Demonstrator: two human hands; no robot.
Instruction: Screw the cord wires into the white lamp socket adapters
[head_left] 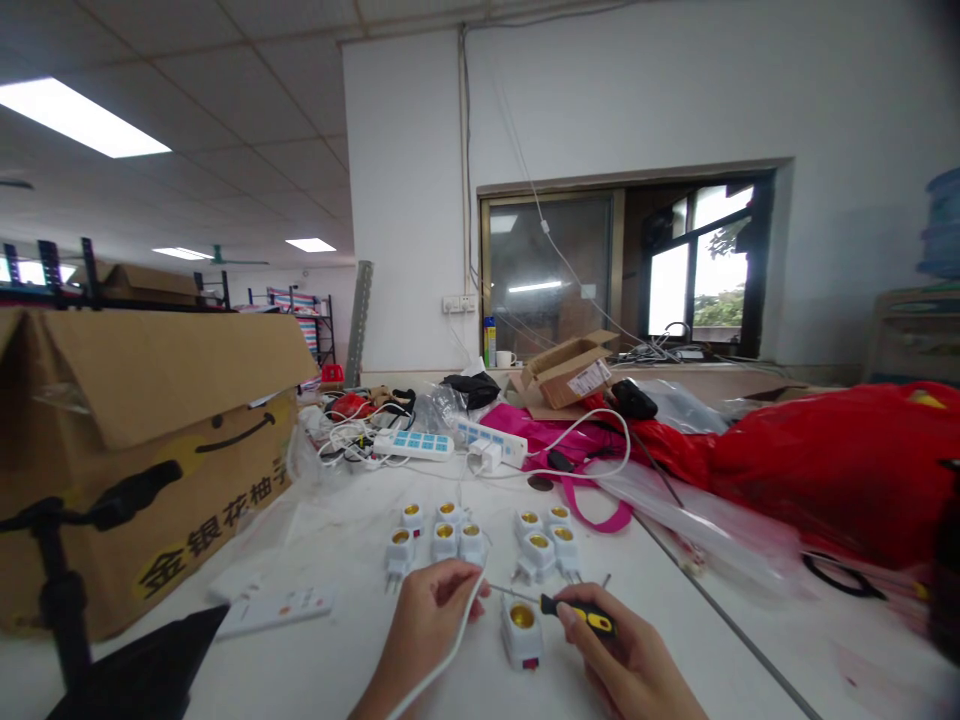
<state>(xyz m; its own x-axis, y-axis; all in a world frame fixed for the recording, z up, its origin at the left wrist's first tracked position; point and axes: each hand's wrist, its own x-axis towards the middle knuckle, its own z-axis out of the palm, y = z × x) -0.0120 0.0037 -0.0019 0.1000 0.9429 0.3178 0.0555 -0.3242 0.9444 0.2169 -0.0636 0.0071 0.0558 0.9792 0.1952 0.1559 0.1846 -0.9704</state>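
My right hand (622,640) is closed around the black and yellow handle of a screwdriver (581,615), whose thin shaft points left. At the shaft's tip, my left hand (435,610) has its fingertips pinched together; whatever is between them is too small to make out. A white cable (450,655) passes in front of my left hand. Just below the shaft, between my hands, a white plug-in lamp socket (522,635) with a gold-coloured inside and a red switch stands on the table. Beyond them are two clusters of similar lamp sockets, one left (445,540) and one right (538,545).
White power strips (412,444) and tangled cables lie at the back of the white table (337,560). A cardboard box (225,420) stands left, with a white strip (277,610) before it. Red plastic bags (825,460) fill the right; a small open carton (566,370) is behind.
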